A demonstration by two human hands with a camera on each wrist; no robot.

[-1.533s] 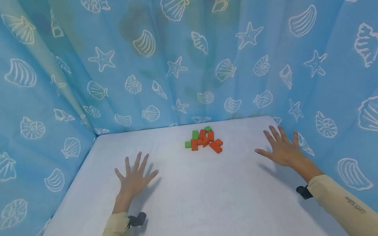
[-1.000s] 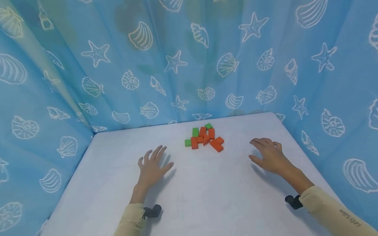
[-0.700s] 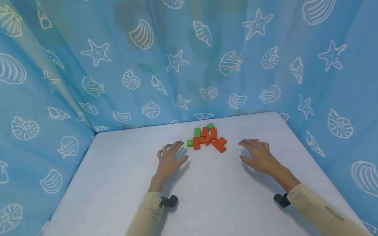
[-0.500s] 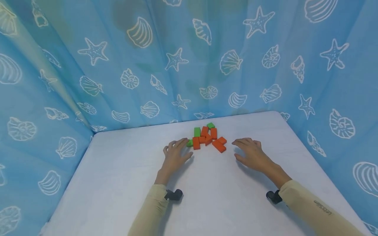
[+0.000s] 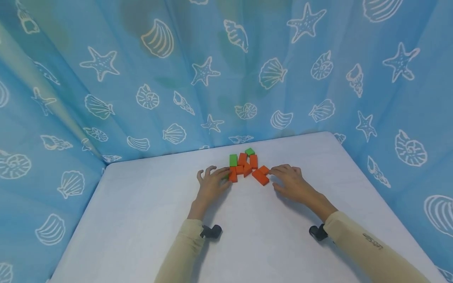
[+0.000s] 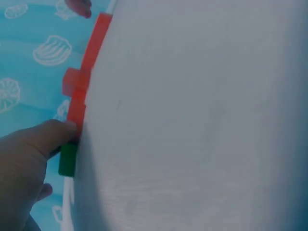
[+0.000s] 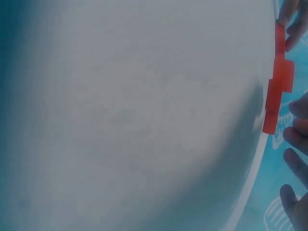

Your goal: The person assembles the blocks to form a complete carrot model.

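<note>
Red and green toy blocks lie clustered toward the back of the white table. My left hand [image 5: 210, 186] pinches the leftmost red block [image 5: 233, 176], its thumb low on the near side; a small green block [image 5: 225, 177] is partly hidden under those fingers. In the left wrist view the thumb overlaps that red block, above the green block [image 6: 68, 160]. My right hand [image 5: 293, 186] holds nothing; its loosely bent fingertips are right at a small red block [image 5: 264, 169], behind a longer slanted red block [image 5: 260, 177].
Between the hands sit a red wedge [image 5: 247, 169], a red cube [image 5: 239, 169] and two red bricks. Behind them are a green brick [image 5: 233, 160] and a small green block [image 5: 249, 151]. A blue shell-print curtain [image 5: 212, 98] encloses the white table [image 5: 255, 236].
Both hands have come inward from wide apart with spread fingers. The left now reaches the leftmost red block, which has tilted slightly; the right has arrived beside the cluster's right end.
</note>
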